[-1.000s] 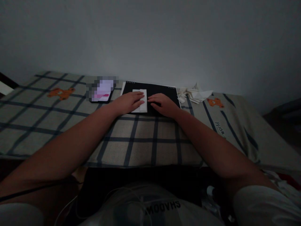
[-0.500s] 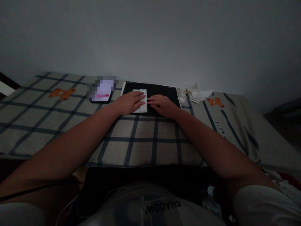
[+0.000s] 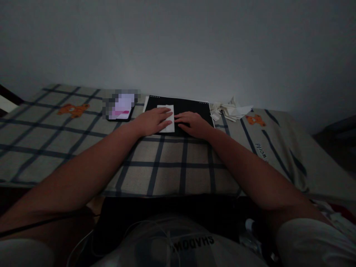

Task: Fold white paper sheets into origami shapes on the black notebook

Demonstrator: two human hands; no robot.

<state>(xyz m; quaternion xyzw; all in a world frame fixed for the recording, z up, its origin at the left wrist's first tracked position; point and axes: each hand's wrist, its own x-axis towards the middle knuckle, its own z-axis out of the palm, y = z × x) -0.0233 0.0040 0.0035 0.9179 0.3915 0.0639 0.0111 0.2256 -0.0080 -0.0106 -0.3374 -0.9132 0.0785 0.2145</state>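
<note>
A folded sheet of white paper point(image 3: 170, 128) lies on a black notebook cover point(image 3: 194, 105) with punched holes along its far edge. My left hand point(image 3: 155, 121) rests flat on the paper, fingers spread and pointing right, covering much of it. To the right of the paper, my right hand point(image 3: 192, 123) lies on the black cover with its fingers stretched out. Its fingertips are close by the paper's right edge; whether they touch it, I cannot tell.
A lit phone point(image 3: 122, 107), partly blurred out, lies left of the notebook. Folded white paper pieces point(image 3: 232, 111) are heaped to its right. Beneath everything is a checked cloth point(image 3: 167, 178) with bear prints, reaching back to a grey wall point(image 3: 178, 48). A white cable point(image 3: 80, 244) hangs near my lap.
</note>
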